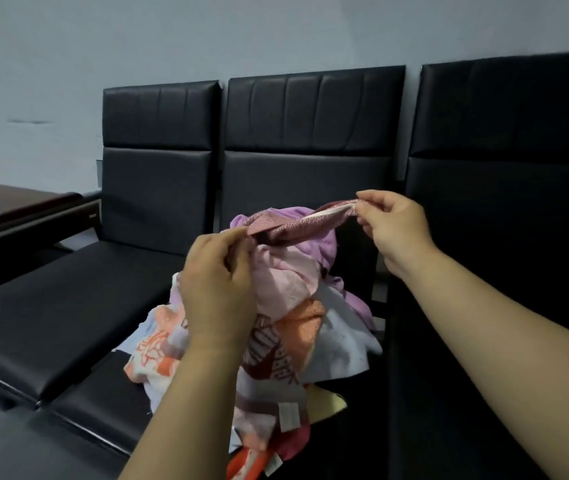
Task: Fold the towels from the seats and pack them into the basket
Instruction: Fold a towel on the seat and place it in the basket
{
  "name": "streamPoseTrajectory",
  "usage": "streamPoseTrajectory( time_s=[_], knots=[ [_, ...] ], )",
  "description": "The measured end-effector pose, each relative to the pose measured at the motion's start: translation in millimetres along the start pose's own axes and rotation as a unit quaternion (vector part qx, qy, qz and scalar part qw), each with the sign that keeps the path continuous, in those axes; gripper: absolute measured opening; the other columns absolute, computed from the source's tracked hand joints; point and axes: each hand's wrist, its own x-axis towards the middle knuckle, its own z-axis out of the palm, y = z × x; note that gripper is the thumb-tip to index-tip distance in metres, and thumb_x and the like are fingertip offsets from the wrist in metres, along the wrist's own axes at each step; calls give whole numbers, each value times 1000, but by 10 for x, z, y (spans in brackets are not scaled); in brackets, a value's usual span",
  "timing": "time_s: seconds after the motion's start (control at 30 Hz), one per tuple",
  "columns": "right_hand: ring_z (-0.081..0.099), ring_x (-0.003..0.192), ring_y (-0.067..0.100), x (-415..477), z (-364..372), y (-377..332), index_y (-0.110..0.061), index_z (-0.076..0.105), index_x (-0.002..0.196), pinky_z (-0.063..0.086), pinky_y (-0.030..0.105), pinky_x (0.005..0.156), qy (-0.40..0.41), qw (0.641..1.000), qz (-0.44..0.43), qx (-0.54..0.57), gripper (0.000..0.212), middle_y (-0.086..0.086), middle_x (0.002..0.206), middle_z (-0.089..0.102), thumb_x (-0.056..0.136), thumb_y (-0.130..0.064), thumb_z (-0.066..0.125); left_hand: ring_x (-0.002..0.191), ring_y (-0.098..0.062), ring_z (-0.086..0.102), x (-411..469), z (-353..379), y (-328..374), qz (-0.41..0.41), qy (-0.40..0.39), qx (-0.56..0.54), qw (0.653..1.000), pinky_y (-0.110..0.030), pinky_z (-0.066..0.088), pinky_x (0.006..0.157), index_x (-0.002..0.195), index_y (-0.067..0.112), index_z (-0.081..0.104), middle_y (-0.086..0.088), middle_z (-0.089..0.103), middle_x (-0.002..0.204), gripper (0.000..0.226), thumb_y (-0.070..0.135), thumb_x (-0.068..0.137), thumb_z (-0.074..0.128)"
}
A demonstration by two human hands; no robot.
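A mauve towel is held up by one hem, stretched between both hands above the heap. The left grip is pinched on the nearer end, thumb and fingers curled onto the cloth. The right grip is pinched on the farther end with fingertips alone. Below, the pile of towels is heaped on the middle seat, toward its right edge and spilling over the front edge. No basket is to be seen.

Trouble can be expected in three places. The lower part of the mauve towel appears to be tangled into the pile, so a sharp lift could drag neighbouring towels along and tip them off the front edge. The fingertip pinch on the right looks light, so the hem might be lost if the cloth snags. The hem is bunched, and it cannot be told whether true corners are held, so a crooked fold may follow.
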Motion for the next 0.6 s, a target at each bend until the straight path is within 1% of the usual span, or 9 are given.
streamPoseTrajectory(
  time_s=[0.07, 0.13, 0.27, 0.33, 0.4, 0.43, 0.5, 0.53, 0.6],
  knots=[
    [62, 66, -2, -171, -320, -127, -26, 73, 97, 50, 13, 64, 3, 1000, 5, 4, 17, -6, 80, 72, 96, -9, 69, 101, -1, 59, -128, 129, 262, 55, -30, -39, 997, -11, 42, 92, 106, 20, 77, 21, 65, 99, 16, 13, 95, 67],
    [62, 67, -2, -366, -731, -187, -26, 74, 98, 51, 13, 65, 12, 1000, 11, -8, 17, -6, 81, 72, 97, -9, 69, 100, 4, 59, -333, 304, 543, 87, -89, -89, 988, -6, 39, 91, 106, 20, 77, 19, 66, 99, 19, 9, 92, 70],
    [66, 73, 1, -759, -1682, -186, -22, 75, 106, 51, 16, 69, 74, 994, 36, -65, 17, -2, 88, 75, 97, -10, 69, 98, 6, 61, -867, 774, 1006, 58, -222, -158, 961, -5, 40, 87, 105, 23, 77, 15, 70, 99, 19, 11, 91, 72],
    [67, 78, 4, -945, -2187, -104, -17, 76, 113, 52, 18, 70, 113, 985, 72, -108, 19, 0, 92, 76, 96, -10, 69, 102, 4, 63, -1166, 1043, 1198, 22, -341, -188, 921, -14, 46, 94, 113, 26, 75, 15, 71, 107, 23, 16, 93, 69],
    [69, 89, 12, -1138, -2652, 46, -14, 73, 122, 55, 26, 80, 138, 968, 130, -163, 27, 5, 103, 76, 95, -14, 71, 111, 0, 63, -1493, 1258, 1305, 2, -491, -198, 848, -29, 51, 101, 130, 33, 65, 15, 68, 121, 35, 25, 97, 65],
    [68, 97, 17, -1253, -2850, 138, -15, 71, 127, 55, 31, 87, 142, 950, 161, -228, 34, 7, 114, 74, 93, -19, 73, 114, -2, 61, -1645, 1328, 1322, 3, -548, -169, 819, -32, 52, 102, 137, 36, 59, 16, 64, 128, 40, 30, 97, 64],
    [64, 106, 22, -1548, -3118, 309, -23, 66, 133, 50, 32, 89, 115, 893, 208, -382, 45, 6, 128, 65, 89, -28, 75, 113, -6, 61, -1880, 1411, 1267, 29, -597, -86, 797, -32, 55, 96, 139, 39, 54, 18, 58, 130, 45, 35, 96, 65],
    [63, 102, 20, -1741, -3157, 347, -27, 66, 129, 47, 30, 85, 93, 876, 214, -422, 41, 5, 128, 62, 89, -29, 74, 111, -7, 62, -1972, 1432, 1221, 49, -611, -67, 787, -34, 55, 95, 135, 38, 58, 19, 58, 126, 41, 34, 94, 66],
    [61, 85, 10, -2109, -3150, 384, -33, 68, 103, 46, 29, 77, 24, 881, 198, -430, 19, -1, 113, 65, 87, -26, 74, 106, -5, 64, -2143, 1444, 1095, 83, -664, -62, 740, -34, 54, 96, 124, 33, 66, 16, 65, 118, 34, 31, 90, 68]
  ],
)
